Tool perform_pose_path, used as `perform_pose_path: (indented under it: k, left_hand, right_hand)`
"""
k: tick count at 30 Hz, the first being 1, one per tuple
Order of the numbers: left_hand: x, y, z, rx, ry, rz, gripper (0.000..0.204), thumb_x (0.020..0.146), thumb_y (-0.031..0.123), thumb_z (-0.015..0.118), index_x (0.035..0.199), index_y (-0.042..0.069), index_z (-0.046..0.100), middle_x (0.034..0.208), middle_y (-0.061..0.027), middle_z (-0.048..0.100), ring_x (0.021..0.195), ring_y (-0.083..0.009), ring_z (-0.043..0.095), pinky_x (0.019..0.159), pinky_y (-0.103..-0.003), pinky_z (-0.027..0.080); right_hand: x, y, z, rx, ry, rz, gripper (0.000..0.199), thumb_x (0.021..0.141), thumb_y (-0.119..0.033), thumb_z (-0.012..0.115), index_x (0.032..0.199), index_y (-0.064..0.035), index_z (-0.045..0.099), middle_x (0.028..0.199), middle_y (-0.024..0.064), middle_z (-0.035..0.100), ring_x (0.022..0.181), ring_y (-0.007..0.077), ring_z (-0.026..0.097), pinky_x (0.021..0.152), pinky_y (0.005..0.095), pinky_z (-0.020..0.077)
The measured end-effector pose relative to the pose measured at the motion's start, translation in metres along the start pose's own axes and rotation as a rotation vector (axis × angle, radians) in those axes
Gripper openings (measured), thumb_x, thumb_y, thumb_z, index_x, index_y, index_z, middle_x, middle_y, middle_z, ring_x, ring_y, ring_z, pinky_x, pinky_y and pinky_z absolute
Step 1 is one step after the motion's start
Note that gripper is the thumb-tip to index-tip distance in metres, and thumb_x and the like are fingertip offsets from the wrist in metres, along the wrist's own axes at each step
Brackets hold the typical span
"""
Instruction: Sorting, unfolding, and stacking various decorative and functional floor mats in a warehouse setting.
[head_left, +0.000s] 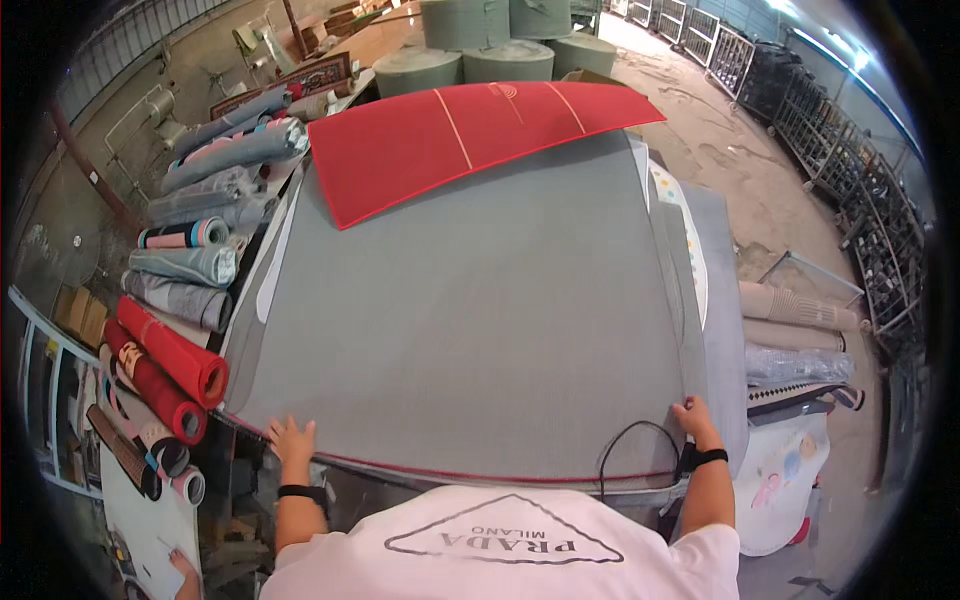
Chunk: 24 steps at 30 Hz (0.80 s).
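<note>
A large grey mat (470, 310) lies spread flat on a stack of sheets in front of me, with a thin red line along its near edge. My left hand (292, 438) rests at the near left corner, its fingers spread over the edge. At the near right side, the fingers of my right hand (698, 418) are curled in on the mat's border. A black cable (636, 426) loops over the mat beside that hand. Across the far end lies a red mat (400, 150) with thin pale lines, its near left corner pointing toward me.
Rolled mats (170, 350) in red, grey and patterned colours lie along the left. More rolls (800, 305) and a white printed sheet (785, 480) are at the right. Big grey-green rolls (505, 62) stand beyond the far end. Another person's hand (183, 565) shows at lower left. Metal racks (850, 150) line the right.
</note>
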<state>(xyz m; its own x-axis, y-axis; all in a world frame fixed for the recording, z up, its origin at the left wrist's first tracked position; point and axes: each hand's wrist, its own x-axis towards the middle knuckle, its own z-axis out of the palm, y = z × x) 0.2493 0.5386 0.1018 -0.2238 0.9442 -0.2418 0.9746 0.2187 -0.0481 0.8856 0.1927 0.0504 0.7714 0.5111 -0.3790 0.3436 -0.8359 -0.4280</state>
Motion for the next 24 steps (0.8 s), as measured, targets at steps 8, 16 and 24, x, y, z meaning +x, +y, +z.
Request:
perform_pose_path:
  k: [8, 16, 24]
  left_hand:
    - [0.004, -0.023, 0.04, -0.582, 0.514, -0.021, 0.059, 0.073, 0.018, 0.06, 0.123, 0.001, 0.033, 0.117, -0.0203, 0.045, 0.113, -0.0356, 0.036, 0.094, -0.039, 0.028]
    - [0.042, -0.051, 0.066, -0.691, 0.611, 0.274, 0.046, 0.08, 0.007, 0.047, 0.122, -0.004, 0.032, 0.121, -0.0245, 0.04, 0.111, -0.0361, 0.039, 0.093, -0.039, 0.031]
    - [0.062, -0.036, 0.066, -0.102, 0.304, -0.162, 0.049, 0.081, 0.029, 0.048, 0.122, 0.005, 0.034, 0.114, -0.0222, 0.035, 0.098, -0.0407, 0.044, 0.083, -0.05, 0.038]
  right_hand:
    - [-0.1, -0.031, -0.033, -0.146, -0.255, 0.227, 0.055, 0.063, -0.036, 0.068, 0.094, 0.0064, 0.052, 0.085, 0.0197, 0.059, 0.082, 0.0291, 0.057, 0.069, 0.0361, 0.0451]
    - [-0.158, -0.044, 0.004, -0.193, 0.459, 0.057, 0.024, 0.079, -0.027, 0.05, 0.092, -0.0061, 0.054, 0.083, 0.0176, 0.058, 0.078, 0.0362, 0.055, 0.066, 0.0449, 0.0438]
    - [-0.134, -0.02, 0.003, -0.095, 0.742, 0.012, 0.026, 0.073, -0.03, 0.053, 0.071, -0.005, 0.058, 0.073, 0.0139, 0.057, 0.071, 0.0305, 0.057, 0.063, 0.0411, 0.0454]
